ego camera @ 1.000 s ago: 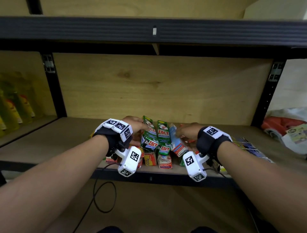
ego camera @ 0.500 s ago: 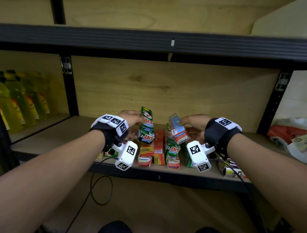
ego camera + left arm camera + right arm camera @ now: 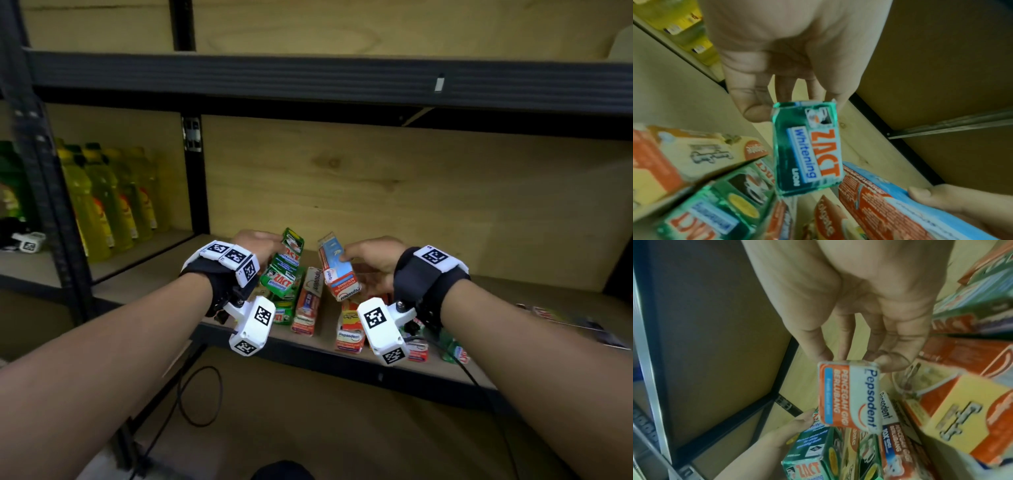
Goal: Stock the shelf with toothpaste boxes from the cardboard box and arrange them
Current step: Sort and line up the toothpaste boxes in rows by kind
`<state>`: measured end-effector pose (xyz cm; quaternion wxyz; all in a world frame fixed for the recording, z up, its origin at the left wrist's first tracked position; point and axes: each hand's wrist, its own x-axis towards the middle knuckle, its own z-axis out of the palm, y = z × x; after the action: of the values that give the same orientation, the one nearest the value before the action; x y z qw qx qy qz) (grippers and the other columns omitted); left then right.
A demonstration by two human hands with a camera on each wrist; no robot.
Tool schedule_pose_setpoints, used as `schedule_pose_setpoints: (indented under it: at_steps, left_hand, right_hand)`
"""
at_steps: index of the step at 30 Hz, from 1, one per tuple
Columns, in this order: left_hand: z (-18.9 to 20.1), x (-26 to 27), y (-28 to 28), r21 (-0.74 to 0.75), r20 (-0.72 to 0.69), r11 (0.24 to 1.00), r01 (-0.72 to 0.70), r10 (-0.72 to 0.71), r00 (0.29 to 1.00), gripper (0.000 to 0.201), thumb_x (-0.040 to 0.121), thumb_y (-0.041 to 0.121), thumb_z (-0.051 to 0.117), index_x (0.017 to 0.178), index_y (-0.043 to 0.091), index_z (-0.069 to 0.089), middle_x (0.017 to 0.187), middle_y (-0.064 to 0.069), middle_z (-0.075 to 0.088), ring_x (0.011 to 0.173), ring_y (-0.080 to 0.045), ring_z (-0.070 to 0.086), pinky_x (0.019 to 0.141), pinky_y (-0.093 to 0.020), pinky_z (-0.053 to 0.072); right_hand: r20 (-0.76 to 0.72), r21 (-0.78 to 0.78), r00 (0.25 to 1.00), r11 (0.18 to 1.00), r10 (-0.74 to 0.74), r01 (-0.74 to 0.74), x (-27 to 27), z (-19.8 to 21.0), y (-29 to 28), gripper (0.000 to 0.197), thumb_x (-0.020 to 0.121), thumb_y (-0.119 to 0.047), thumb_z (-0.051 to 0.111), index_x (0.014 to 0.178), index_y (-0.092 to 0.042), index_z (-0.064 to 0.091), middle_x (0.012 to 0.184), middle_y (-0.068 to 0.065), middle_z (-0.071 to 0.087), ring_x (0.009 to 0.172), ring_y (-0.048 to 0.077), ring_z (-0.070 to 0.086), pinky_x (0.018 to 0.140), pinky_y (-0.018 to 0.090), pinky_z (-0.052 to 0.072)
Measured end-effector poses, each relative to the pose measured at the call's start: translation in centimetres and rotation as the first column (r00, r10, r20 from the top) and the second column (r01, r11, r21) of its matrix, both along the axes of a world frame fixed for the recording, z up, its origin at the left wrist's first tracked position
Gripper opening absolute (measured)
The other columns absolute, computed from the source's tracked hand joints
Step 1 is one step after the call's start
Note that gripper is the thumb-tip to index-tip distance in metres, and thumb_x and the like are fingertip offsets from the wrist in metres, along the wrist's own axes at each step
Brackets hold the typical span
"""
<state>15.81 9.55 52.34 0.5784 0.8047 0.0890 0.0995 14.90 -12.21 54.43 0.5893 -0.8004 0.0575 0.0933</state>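
Observation:
My left hand grips a green Zact toothpaste box by its far end, lifted and tilted above the shelf; the left wrist view shows the fingers curled round that Zact box. My right hand pinches a blue and red Pepsodent box, held up beside the green one; in the right wrist view its near end faces the camera under the fingertips. Several more toothpaste boxes lie on the shelf board under both hands. The cardboard box is out of view.
Yellow-green bottles fill the neighbouring bay on the left, past a black upright. A black shelf beam runs overhead. A plywood back panel stands behind. Flat packets lie at the shelf's right. A cable loops below.
Both hands have lifted their boxes off the pile and drawn apart, the green one left and the blue one right. My head view has swung left, showing more bottles.

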Motion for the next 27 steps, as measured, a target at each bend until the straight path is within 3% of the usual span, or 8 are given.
schedule_pose_setpoints:
  at_steps: [3, 7, 11, 13, 16, 21, 24, 27]
  left_hand:
    - [-1.3, 0.3, 1.4, 0.067, -0.024, 0.998, -0.006, 0.008, 1.000, 0.036, 0.085, 0.016, 0.073, 0.121, 0.021, 0.070, 0.117, -0.012, 0.070, 0.056, -0.008, 0.052, 0.040, -0.012, 0.039]
    - [-2.7, 1.0, 2.5, 0.108, -0.068, 0.994, -0.005, 0.013, 0.998, 0.039, 0.087, 0.015, 0.071, 0.126, 0.019, 0.066, 0.123, -0.009, 0.067, 0.094, -0.022, 0.064, 0.074, -0.024, 0.050]
    - [-4.1, 1.9, 2.9, 0.124, -0.091, 0.992, 0.007, 0.004, 0.996, 0.040, 0.092, 0.015, 0.065, 0.132, 0.015, 0.061, 0.126, -0.010, 0.064, 0.093, -0.021, 0.060, 0.068, -0.021, 0.044]
    - [-4.6, 2.4, 3.0, 0.133, -0.096, 0.991, 0.005, 0.007, 0.995, 0.040, 0.093, 0.015, 0.063, 0.133, 0.015, 0.060, 0.128, -0.011, 0.063, 0.092, -0.020, 0.059, 0.072, -0.024, 0.046]
    - [-4.7, 3.2, 3.0, 0.155, -0.107, 0.988, 0.012, 0.004, 0.994, 0.038, 0.095, 0.016, 0.061, 0.134, 0.016, 0.058, 0.128, -0.010, 0.063, 0.091, -0.019, 0.060, 0.065, -0.020, 0.048]
    - [-4.8, 3.9, 3.0, 0.288, -0.117, 0.957, 0.012, 0.023, 0.993, 0.037, 0.097, 0.020, 0.056, 0.133, 0.016, 0.059, 0.129, -0.009, 0.063, 0.109, -0.025, 0.064, 0.087, -0.028, 0.052]
    - [-4.7, 3.9, 3.0, 0.367, -0.111, 0.930, -0.006, 0.050, 0.993, 0.037, 0.095, 0.021, 0.057, 0.131, 0.012, 0.061, 0.129, -0.011, 0.062, 0.114, -0.028, 0.060, 0.087, -0.027, 0.049]
    - [-3.9, 3.4, 2.4, 0.412, -0.065, 0.911, -0.029, 0.061, 0.996, 0.034, 0.095, 0.020, 0.056, 0.126, 0.010, 0.064, 0.127, -0.011, 0.063, 0.113, -0.027, 0.060, 0.083, -0.026, 0.046]
  right_hand:
    - [0.004, -0.044, 1.000, 0.999, 0.007, -0.007, 0.8, -0.9, 2.0, 0.007, 0.084, -0.010, 0.070, 0.079, -0.005, 0.067, 0.071, 0.014, 0.062, 0.063, 0.028, 0.059, 0.063, 0.036, 0.047]
    - [-0.079, -0.035, 0.996, 0.998, 0.041, -0.044, 1.8, -2.2, 4.2, 0.019, 0.088, -0.011, 0.067, 0.071, -0.009, 0.059, 0.067, 0.010, 0.055, 0.057, 0.023, 0.054, 0.057, 0.030, 0.048]
    - [-0.150, -0.015, 0.986, 0.997, 0.074, -0.077, 1.7, -3.1, 6.0, 0.027, 0.099, -0.012, 0.054, 0.072, -0.009, 0.051, 0.065, 0.007, 0.047, 0.057, 0.018, 0.049, 0.055, 0.028, 0.044]
    - [-0.164, -0.027, 0.983, 0.996, 0.081, -0.087, 1.9, -3.9, 6.7, 0.027, 0.100, -0.012, 0.048, 0.073, -0.008, 0.049, 0.066, 0.007, 0.047, 0.059, 0.018, 0.048, 0.062, 0.030, 0.049]
    - [-0.138, -0.088, 0.986, 0.990, 0.094, -0.106, 2.4, -4.8, 7.5, 0.023, 0.098, -0.013, 0.049, 0.075, -0.009, 0.052, 0.073, 0.009, 0.054, 0.068, 0.022, 0.055, 0.089, 0.041, 0.055]
    - [-0.098, -0.067, 0.990, 0.992, 0.102, -0.108, 2.7, -4.9, 7.7, 0.022, 0.101, -0.013, 0.048, 0.079, -0.013, 0.053, 0.082, 0.008, 0.058, 0.078, 0.025, 0.061, 0.090, 0.042, 0.055]
    - [-0.105, -0.030, 0.988, 0.992, 0.115, -0.118, 2.2, -4.6, 7.5, 0.021, 0.101, -0.011, 0.044, 0.104, 0.001, 0.061, 0.085, 0.013, 0.061, 0.075, 0.026, 0.063, 0.085, 0.043, 0.056]
    - [-0.053, -0.035, 0.994, 0.994, 0.097, -0.099, 1.9, -3.9, 6.7, 0.041, 0.098, -0.019, 0.050, 0.135, -0.001, 0.052, 0.106, 0.014, 0.061, 0.090, 0.029, 0.065, 0.081, 0.043, 0.061]
